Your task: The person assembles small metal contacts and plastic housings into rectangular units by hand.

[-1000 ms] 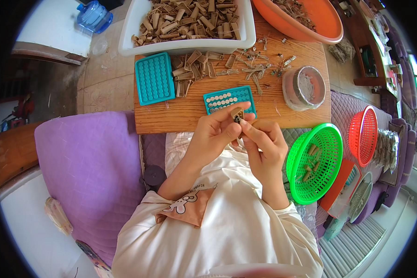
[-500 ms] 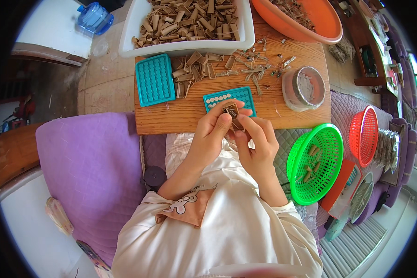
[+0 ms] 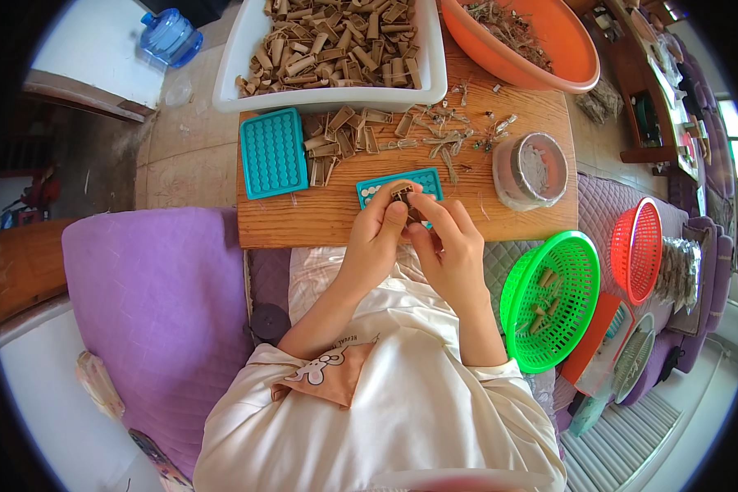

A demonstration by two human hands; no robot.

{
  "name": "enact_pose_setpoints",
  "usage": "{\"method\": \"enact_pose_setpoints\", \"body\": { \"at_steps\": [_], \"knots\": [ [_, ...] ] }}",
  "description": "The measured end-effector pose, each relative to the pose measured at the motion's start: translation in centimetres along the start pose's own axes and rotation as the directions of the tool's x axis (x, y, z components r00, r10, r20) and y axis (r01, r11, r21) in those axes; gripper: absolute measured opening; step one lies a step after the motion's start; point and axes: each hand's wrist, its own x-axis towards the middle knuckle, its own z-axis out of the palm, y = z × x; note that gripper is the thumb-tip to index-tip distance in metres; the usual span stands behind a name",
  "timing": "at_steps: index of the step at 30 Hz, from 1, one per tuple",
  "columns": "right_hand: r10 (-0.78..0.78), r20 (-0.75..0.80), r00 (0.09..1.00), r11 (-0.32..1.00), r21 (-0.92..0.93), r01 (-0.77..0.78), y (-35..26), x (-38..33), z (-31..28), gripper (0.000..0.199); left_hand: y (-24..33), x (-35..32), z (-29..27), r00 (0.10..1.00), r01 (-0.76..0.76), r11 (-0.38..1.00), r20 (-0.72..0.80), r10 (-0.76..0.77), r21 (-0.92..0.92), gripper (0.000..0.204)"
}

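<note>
Close in front of me, near the table's front edge, both hands hold a small brown plastic casing (image 3: pixel 403 191) with dark parts inside. My left hand (image 3: pixel 375 232) grips it between thumb and fingers. My right hand (image 3: pixel 451 250) has its index finger and thumb pressed against the casing's right and lower side; the fingers hide much of it. Just behind the hands lies a teal tray (image 3: pixel 423 177) with small white round pieces in its left part. A second teal tray (image 3: pixel 273 153) with round hollows sits further left.
Loose brown casings (image 3: pixel 347 135) and thin clear-wired parts (image 3: pixel 445 141) lie on the wooden table (image 3: pixel 303 225). Behind stand a white bin (image 3: pixel 328 100) of casings and an orange basin (image 3: pixel 549 75). A round tub (image 3: pixel 523 197) is at right, beyond a green basket (image 3: pixel 584 287) and red basket (image 3: pixel 649 246).
The casing has tilted in my fingers, so its inner face shows less and its end shows more. My right index finger has shifted further over it. The whole view has moved slightly.
</note>
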Motion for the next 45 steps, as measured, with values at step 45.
{"method": "enact_pose_setpoints", "body": {
  "at_steps": [45],
  "knots": [
    [0.416, 0.186, 0.89, 0.825, 0.335, -0.455, 5.1, -1.0, 2.3, 0.033, -4.0, -0.6, -0.3, 0.997, 0.029, 0.999, -0.073, -0.025, 0.045, 0.027]
  ]
}}
